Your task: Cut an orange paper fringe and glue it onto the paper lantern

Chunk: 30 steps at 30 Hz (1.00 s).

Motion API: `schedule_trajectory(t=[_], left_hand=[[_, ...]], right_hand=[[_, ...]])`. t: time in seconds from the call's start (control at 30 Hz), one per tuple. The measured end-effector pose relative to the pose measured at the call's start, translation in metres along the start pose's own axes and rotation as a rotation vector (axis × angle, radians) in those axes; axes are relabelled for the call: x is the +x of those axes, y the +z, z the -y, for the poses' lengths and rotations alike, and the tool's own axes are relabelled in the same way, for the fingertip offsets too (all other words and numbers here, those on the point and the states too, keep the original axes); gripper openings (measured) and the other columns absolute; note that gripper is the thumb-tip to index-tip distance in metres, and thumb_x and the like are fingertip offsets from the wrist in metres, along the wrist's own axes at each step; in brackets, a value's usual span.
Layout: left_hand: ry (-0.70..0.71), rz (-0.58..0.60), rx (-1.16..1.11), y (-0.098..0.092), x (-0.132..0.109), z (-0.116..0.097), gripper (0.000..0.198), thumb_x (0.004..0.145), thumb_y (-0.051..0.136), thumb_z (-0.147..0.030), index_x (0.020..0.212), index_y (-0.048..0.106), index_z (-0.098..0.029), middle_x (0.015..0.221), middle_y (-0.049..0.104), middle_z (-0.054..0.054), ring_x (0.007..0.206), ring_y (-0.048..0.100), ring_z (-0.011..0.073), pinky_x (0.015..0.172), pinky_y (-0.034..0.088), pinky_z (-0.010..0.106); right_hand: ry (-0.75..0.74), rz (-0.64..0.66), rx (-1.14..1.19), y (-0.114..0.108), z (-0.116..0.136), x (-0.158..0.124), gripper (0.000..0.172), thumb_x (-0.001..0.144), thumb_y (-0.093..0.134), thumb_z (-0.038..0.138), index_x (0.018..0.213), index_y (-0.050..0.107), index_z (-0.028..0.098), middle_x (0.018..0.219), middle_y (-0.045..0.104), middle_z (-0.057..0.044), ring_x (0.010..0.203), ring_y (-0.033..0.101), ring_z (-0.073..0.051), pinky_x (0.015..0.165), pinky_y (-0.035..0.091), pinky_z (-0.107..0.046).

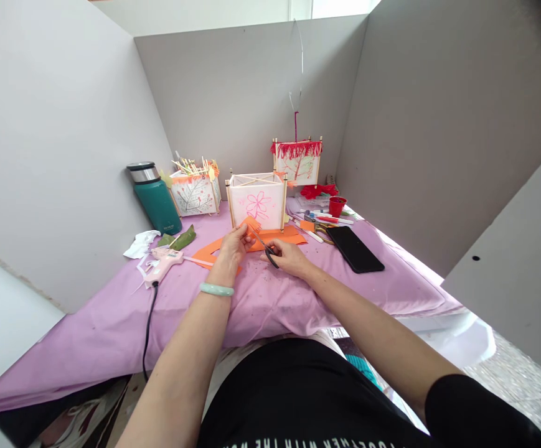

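My left hand point(233, 246), with a pale green bangle on its wrist, pinches a small piece of orange paper point(253, 224) and holds it up. My right hand point(287, 256) grips black-handled scissors point(266, 247), whose blades point at that paper piece. Under both hands lies a larger orange paper sheet point(279, 237) on the purple tablecloth point(111, 323). Just beyond the hands stands a white paper lantern point(256, 200) with a pink flower drawn on it and wooden stick corners.
A pink glue gun point(162, 264) with a black cord lies to the left, near a teal flask point(155, 198) and a box of sticks point(194, 190). A red-fringed lantern point(297, 160), a red cup point(337, 206), pens and a black phone point(354, 248) sit to the right. Grey partition walls enclose the desk.
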<state>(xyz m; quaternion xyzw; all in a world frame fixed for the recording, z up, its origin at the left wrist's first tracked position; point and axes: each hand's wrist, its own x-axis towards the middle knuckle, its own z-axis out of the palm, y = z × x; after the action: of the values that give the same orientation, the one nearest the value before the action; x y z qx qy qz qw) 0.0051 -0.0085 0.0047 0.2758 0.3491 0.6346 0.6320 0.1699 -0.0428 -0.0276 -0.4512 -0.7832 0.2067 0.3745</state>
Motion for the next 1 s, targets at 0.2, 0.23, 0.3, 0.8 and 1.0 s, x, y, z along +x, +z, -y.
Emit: schedule_trajectory(t=[0.2, 0.23, 0.3, 0.8, 1.0], left_hand=[[0.001, 0.018, 0.007, -0.0007, 0.0009, 0.0004, 0.008, 0.076, 0.061, -0.012, 0.073, 0.055, -0.015, 0.057, 0.057, -0.004, 0.039, 0.045, 0.0048, 0.051, 0.047, 0.022], [0.001, 0.019, 0.007, -0.001, 0.0013, 0.0006, 0.008, 0.076, 0.062, -0.013, 0.073, 0.055, -0.015, 0.057, 0.057, -0.004, 0.039, 0.045, 0.0047, 0.051, 0.047, 0.022], [0.001, 0.02, 0.004, -0.0015, 0.0017, 0.0009, 0.008, 0.075, 0.062, -0.013, 0.073, 0.055, -0.015, 0.057, 0.057, -0.004, 0.039, 0.045, 0.0047, 0.051, 0.047, 0.022], [-0.013, -0.011, 0.01, 0.0013, -0.0005, -0.0006, 0.007, 0.076, 0.062, -0.014, 0.072, 0.056, -0.014, 0.058, 0.057, -0.002, 0.04, 0.047, 0.005, 0.048, 0.045, 0.02], [-0.015, 0.022, 0.033, -0.0014, 0.0022, 0.0015, 0.009, 0.076, 0.061, -0.013, 0.071, 0.054, -0.014, 0.056, 0.055, -0.003, 0.04, 0.046, 0.0052, 0.048, 0.045, 0.02]], right_hand=[[-0.009, -0.002, -0.006, -0.0002, 0.0, -0.0002, 0.032, 0.075, 0.061, 0.047, 0.092, 0.059, 0.019, 0.065, 0.058, 0.002, 0.059, 0.051, -0.01, 0.054, 0.033, -0.02], [-0.008, -0.002, -0.007, -0.0004, 0.0002, -0.0003, 0.033, 0.075, 0.061, 0.048, 0.092, 0.059, 0.019, 0.065, 0.058, 0.002, 0.059, 0.051, -0.01, 0.054, 0.034, -0.02], [-0.007, 0.002, -0.012, -0.0007, 0.0006, -0.0004, 0.034, 0.075, 0.061, 0.048, 0.093, 0.06, 0.019, 0.065, 0.058, 0.002, 0.059, 0.051, -0.01, 0.055, 0.034, -0.02], [-0.022, -0.001, -0.028, 0.0003, -0.0025, 0.0003, 0.033, 0.075, 0.062, 0.047, 0.093, 0.06, 0.019, 0.067, 0.06, 0.002, 0.06, 0.052, -0.011, 0.056, 0.034, -0.02], [-0.01, -0.011, -0.014, -0.0001, -0.002, -0.0001, 0.035, 0.074, 0.062, 0.048, 0.093, 0.06, 0.019, 0.066, 0.059, 0.002, 0.06, 0.052, -0.01, 0.055, 0.034, -0.02]])
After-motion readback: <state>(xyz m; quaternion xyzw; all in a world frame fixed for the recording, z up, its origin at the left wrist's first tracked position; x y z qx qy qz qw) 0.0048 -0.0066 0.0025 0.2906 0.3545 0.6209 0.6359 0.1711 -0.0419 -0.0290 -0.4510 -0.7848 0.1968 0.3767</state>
